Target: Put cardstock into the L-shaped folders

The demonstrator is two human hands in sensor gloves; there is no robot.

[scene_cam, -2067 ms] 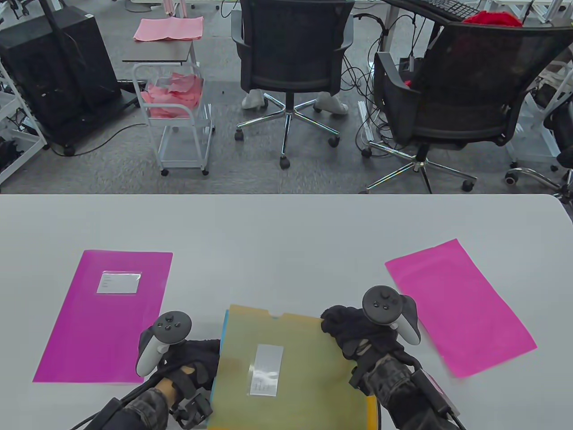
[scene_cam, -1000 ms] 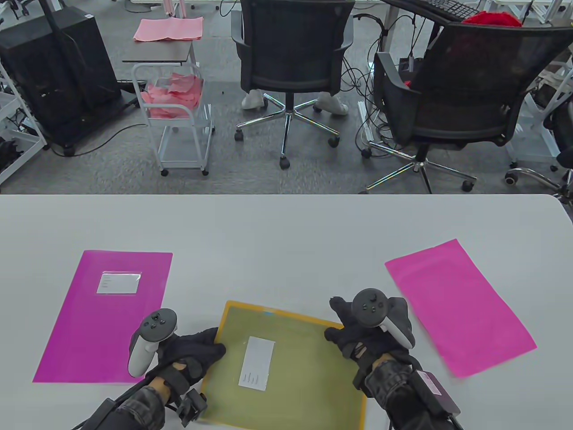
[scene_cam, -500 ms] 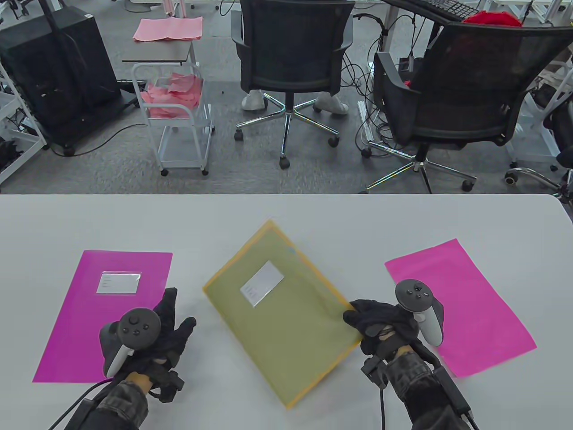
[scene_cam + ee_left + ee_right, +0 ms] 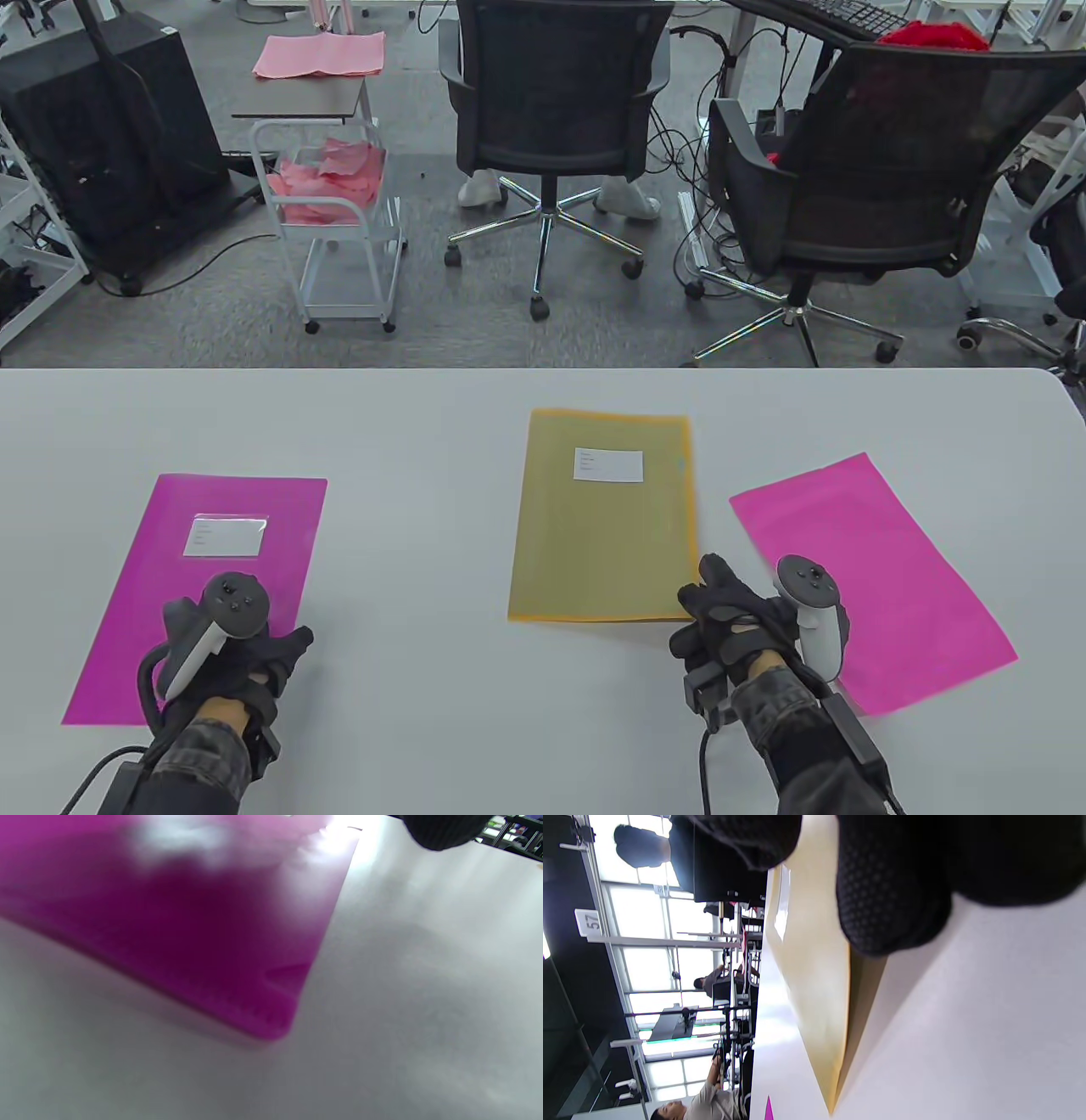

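Observation:
A yellow L-shaped folder (image 4: 602, 526) with a white label (image 4: 608, 464) lies flat at the table's middle, holding cardstock. My right hand (image 4: 713, 594) is open, fingers spread, its fingertips (image 4: 891, 899) at the folder's near right corner (image 4: 810, 955). A magenta folder (image 4: 204, 586) with a label lies at the left. My left hand (image 4: 254, 654) is over its near right part, thumb spread; the tracker hides the fingers. The left wrist view shows that folder's corner (image 4: 191, 921) and one fingertip (image 4: 441, 832). A loose magenta cardstock sheet (image 4: 865, 577) lies at the right.
The grey table (image 4: 526, 722) ends at a far edge with office chairs (image 4: 556, 102) and a small cart (image 4: 339, 221) on the floor behind it. The magenta sheet lies close to my right wrist.
The yellow folder was slid away from the near edge and turned upright to the table's middle. My left hand let go of it and moved left onto the magenta folder.

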